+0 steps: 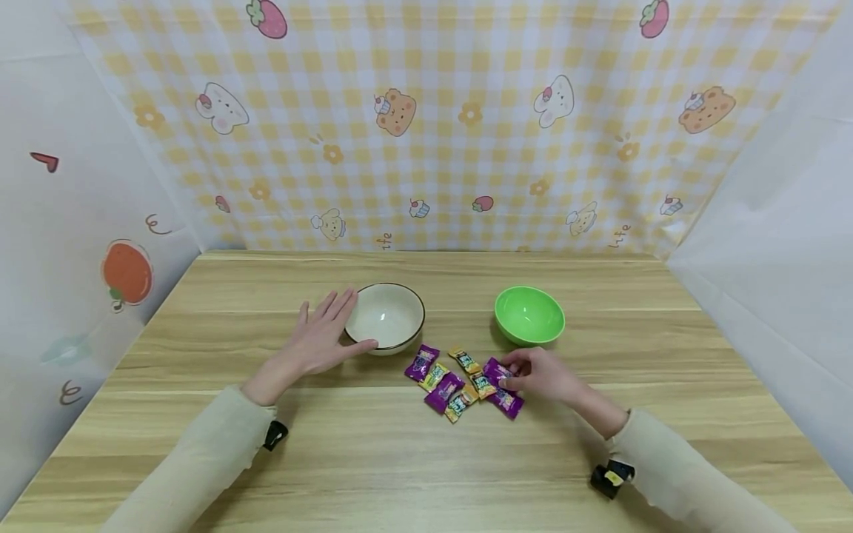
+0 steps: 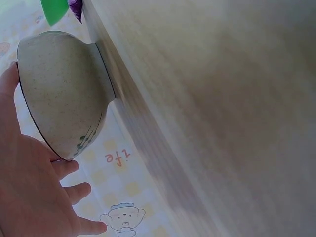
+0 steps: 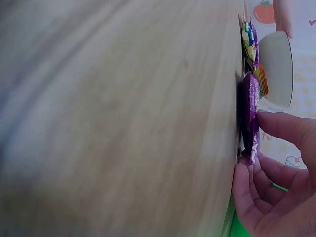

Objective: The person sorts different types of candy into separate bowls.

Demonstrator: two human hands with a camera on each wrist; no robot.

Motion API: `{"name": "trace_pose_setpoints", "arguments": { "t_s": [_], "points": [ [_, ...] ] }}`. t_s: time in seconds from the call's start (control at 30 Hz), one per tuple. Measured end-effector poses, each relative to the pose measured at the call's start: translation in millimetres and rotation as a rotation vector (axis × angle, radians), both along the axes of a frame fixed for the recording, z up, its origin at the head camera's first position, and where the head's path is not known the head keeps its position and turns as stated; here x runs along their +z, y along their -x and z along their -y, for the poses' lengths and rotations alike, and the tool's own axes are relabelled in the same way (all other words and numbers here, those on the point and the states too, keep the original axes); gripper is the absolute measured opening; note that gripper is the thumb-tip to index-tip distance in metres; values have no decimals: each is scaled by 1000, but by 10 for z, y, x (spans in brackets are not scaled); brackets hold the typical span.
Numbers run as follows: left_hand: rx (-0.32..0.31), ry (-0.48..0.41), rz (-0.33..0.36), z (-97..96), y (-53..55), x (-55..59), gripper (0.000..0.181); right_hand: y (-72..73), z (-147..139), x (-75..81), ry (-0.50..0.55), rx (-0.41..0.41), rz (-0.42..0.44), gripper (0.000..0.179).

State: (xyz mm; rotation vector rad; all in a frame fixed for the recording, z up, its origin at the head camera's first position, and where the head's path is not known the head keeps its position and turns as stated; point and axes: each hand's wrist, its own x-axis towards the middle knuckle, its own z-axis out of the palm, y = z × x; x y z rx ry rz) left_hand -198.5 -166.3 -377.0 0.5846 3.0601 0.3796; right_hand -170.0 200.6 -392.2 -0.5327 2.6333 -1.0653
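My left hand (image 1: 318, 342) rests against the left side of a cream bowl (image 1: 385, 317) with a dark rim. Its fingers are spread, and the thumb and a fingertip touch the rim. In the left wrist view the bowl's speckled outside (image 2: 64, 94) shows a green leaf pattern. Over on the right, my right hand (image 1: 543, 374) pinches a purple candy packet (image 1: 494, 370) between thumb and fingers, low over the table. The right wrist view shows that packet (image 3: 251, 111) from the side. Another purple candy packet (image 1: 508, 403) lies just below it.
Several purple and yellow candy packets (image 1: 443, 392) lie in a loose cluster between the hands. A bright green bowl (image 1: 529, 317) stands just behind my right hand. The wooden table (image 1: 413, 474) ends at a yellow checked cloth (image 1: 433, 170) at the back.
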Motion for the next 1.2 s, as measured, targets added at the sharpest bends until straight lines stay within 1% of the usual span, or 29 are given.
{"name": "trace_pose_setpoints", "arguments": {
  "t_s": [0.13, 0.33, 0.47, 0.63, 0.73, 0.83, 0.93, 1.1, 1.2],
  "points": [
    [3, 1, 2, 1, -2, 5, 96, 2, 12, -7, 12, 6, 10, 33],
    [3, 3, 8, 3, -5, -1, 97, 16, -3, -35, 25, 18, 0, 25],
    [4, 1, 17, -1, -13, 3, 98, 23, -34, -36, 85, 2, 22, 21],
    [-2, 1, 14, -2, -13, 11, 97, -6, -67, 71, 213, -30, 101, 25],
    [-4, -6, 12, 3, -5, 11, 97, -27, -63, 154, 234, -52, 107, 27],
    [-4, -11, 11, 2, -6, 18, 97, -37, -31, 216, 242, -64, 92, 27],
    [-4, -9, 11, 1, -6, 22, 97, -33, 26, 243, 263, -54, 101, 29],
    [-3, -8, 11, 2, -4, 16, 98, -2, 164, 231, 275, -10, 114, 32],
    [0, -12, 11, 4, -4, 10, 98, 32, 281, 255, 271, 12, 94, 31]
  ]
}}
